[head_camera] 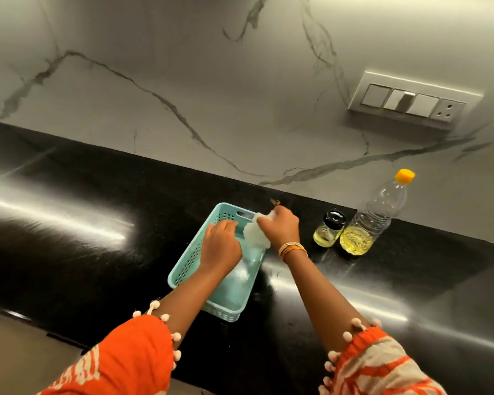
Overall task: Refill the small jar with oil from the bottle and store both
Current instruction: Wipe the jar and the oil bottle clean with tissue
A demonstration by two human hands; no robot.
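Note:
A small glass jar (328, 230) with a black lid stands on the black counter, holding a little yellow oil. Right of it, touching or nearly so, stands a clear plastic oil bottle (372, 216) with a yellow cap, about a quarter full. Left of both sits a teal plastic basket (187, 262). My right hand (280, 228) grips a crumpled white cloth (254, 235) over the basket's far right corner. My left hand (220, 243) lies over the basket's inside, fingers curled toward the cloth; whether it holds the cloth I cannot tell.
The glossy black counter (83, 252) runs to a white marble wall (183, 81). A switch and socket panel (411, 102) is on the wall above the bottle. A small orange speck (275, 201) lies at the wall's foot behind the basket.

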